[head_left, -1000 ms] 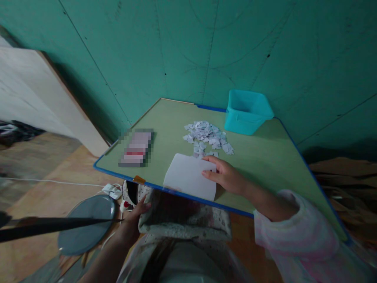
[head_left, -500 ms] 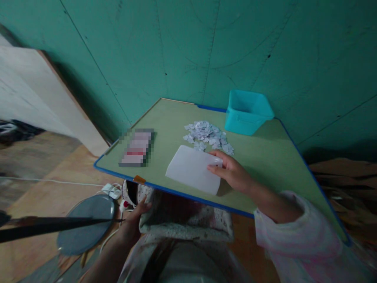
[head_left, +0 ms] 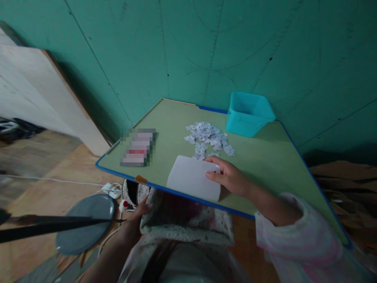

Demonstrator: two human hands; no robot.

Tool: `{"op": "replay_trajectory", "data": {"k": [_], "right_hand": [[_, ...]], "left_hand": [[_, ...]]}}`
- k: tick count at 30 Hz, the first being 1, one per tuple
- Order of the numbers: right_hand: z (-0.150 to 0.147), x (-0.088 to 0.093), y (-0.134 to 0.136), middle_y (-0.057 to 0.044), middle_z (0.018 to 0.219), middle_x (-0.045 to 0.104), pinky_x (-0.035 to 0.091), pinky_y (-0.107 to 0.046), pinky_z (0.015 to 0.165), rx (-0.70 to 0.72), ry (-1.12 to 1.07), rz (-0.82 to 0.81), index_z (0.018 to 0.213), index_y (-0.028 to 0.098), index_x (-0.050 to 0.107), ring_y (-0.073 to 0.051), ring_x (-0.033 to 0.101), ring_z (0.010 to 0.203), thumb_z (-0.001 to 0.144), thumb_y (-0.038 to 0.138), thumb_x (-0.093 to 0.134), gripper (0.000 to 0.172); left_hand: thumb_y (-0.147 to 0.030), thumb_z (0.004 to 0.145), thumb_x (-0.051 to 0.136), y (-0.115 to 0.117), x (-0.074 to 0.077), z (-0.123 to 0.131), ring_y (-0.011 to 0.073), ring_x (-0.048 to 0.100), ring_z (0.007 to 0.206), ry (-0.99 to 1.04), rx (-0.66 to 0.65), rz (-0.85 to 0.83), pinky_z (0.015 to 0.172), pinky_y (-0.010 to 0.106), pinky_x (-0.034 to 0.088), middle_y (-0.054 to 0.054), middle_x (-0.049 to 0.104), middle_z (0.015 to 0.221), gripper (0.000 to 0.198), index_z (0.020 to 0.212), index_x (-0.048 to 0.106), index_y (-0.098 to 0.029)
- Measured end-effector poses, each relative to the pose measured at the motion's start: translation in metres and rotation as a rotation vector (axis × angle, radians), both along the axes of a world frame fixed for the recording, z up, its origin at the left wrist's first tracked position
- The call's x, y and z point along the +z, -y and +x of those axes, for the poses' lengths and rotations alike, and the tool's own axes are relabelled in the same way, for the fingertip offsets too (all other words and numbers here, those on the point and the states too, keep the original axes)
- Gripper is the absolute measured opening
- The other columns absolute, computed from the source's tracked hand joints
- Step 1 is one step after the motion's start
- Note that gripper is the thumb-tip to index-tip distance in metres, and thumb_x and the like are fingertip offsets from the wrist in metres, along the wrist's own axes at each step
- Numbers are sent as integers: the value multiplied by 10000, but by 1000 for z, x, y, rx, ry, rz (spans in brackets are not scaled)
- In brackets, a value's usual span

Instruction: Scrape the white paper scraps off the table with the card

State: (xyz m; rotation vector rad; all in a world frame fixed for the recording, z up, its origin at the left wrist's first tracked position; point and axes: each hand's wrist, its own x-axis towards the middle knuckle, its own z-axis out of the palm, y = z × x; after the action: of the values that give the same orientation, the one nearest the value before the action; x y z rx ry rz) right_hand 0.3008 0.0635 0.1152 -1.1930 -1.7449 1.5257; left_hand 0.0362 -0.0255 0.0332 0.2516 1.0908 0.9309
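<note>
White card (head_left: pixel 193 182) in right hand (head_left: pixel 231 180), on table (head_left: pixel 265 157)

R hand (head_left: pixel 232 179) on white sheet (head_left: pixel 191 181), nr scraps (head_left: pixel 209 136)

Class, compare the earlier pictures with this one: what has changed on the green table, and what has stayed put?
The right hand slid the white sheet away towards the paper scraps, then drew it back to the near edge of the table, touching it throughout. The left hand stayed on the spotted cloth. The scraps and teal tub did not move.
</note>
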Motion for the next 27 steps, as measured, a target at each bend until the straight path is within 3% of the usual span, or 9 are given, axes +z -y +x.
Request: {"op": "replay_trajectory", "data": {"k": [8, 12, 15, 19, 22, 27], "right_hand": [[4, 5, 0, 14, 772, 547, 399, -232, 562, -57, -64, -42, 992, 204, 481, -112, 513, 639, 720, 279, 575, 297], [16, 8, -13, 36, 753, 541, 400, -235, 545, -269, -172, 12, 977, 236, 455, -115, 517, 618, 677, 291, 628, 351], [30, 11, -26, 43, 750, 552, 410, -238, 571, -466, -272, 111, 889, 238, 470, -116, 524, 641, 652, 291, 653, 304], [45, 11, -40, 28, 814, 582, 432, -270, 651, -608, -319, 190, 863, 234, 494, -127, 546, 704, 672, 306, 628, 244], [50, 9, -44, 14, 844, 592, 435, -295, 674, -639, -268, 192, 865, 227, 505, -146, 553, 733, 664, 322, 620, 251], [48, 5, -41, 21, 767, 583, 410, -267, 582, -593, -229, 121, 842, 214, 526, -137, 534, 645, 644, 317, 633, 247]], "left_hand": [[-216, 599, 659, 1, -5, -1, 253, 667, 834, -53, 35, -47, 665, 300, 508, -6, 743, 774, 596, 1164, 467, -223], [-225, 580, 663, 1, 0, 2, 266, 672, 798, -65, 19, -29, 634, 312, 515, 12, 740, 748, 571, 1134, 525, -209], [-242, 564, 657, 0, 3, 6, 275, 667, 799, -43, 1, 3, 622, 320, 520, 14, 742, 776, 579, 1132, 544, -225], [-213, 574, 643, 0, 4, 9, 292, 655, 845, 18, 22, 6, 658, 336, 523, 24, 742, 818, 512, 1083, 576, -216], [-183, 629, 597, 1, 1, 10, 324, 632, 908, 50, 64, -15, 695, 367, 514, 26, 740, 827, 416, 1045, 592, -197], [-185, 695, 540, 3, 0, 10, 339, 624, 930, 29, 63, -72, 679, 377, 507, 5, 738, 784, 369, 1063, 566, -190]]}}
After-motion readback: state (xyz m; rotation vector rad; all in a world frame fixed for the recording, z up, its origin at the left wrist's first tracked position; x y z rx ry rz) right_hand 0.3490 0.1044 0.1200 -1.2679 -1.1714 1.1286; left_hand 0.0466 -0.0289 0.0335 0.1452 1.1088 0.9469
